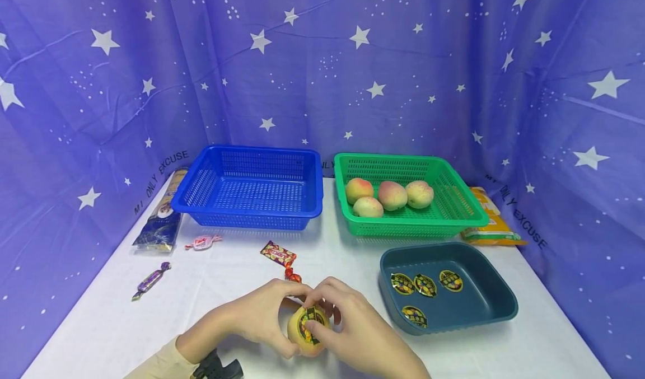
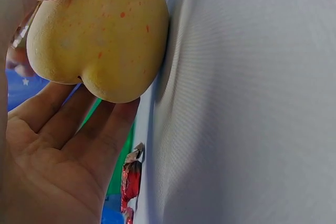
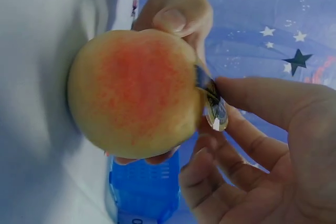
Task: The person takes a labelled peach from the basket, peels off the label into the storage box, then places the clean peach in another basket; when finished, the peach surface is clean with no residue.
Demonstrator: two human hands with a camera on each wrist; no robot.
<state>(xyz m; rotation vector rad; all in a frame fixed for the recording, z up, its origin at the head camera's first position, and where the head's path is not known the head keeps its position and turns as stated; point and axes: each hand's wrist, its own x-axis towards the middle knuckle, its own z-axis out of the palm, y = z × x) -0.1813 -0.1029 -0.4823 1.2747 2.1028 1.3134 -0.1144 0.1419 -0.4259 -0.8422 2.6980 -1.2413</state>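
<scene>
A yellow peach with a red blush [image 3: 134, 95] is at the front middle of the table, close over the white cloth. My left hand [image 1: 257, 314] grips it, thumb on the near side and fingers behind it. A round black-and-gold sticker [image 1: 316, 328] is on its upper face. In the right wrist view one sticker edge [image 3: 216, 115] stands away from the skin. My right hand [image 1: 353, 323] pinches at this sticker, thumb on its face and fingers curled at the far side. Its fingertips [image 3: 202, 163] lie beside the peach.
Several peaches [image 1: 393, 195] lie in the green basket [image 1: 418, 228]. Stickers [image 1: 450, 281] are in the dark teal tray [image 1: 491, 317] at right. A blue basket [image 1: 247, 222] stands at back left. Wrapped candies [image 1: 151, 280] and a bar [image 1: 278, 253] lie about; packets [image 1: 161, 222] flank the baskets.
</scene>
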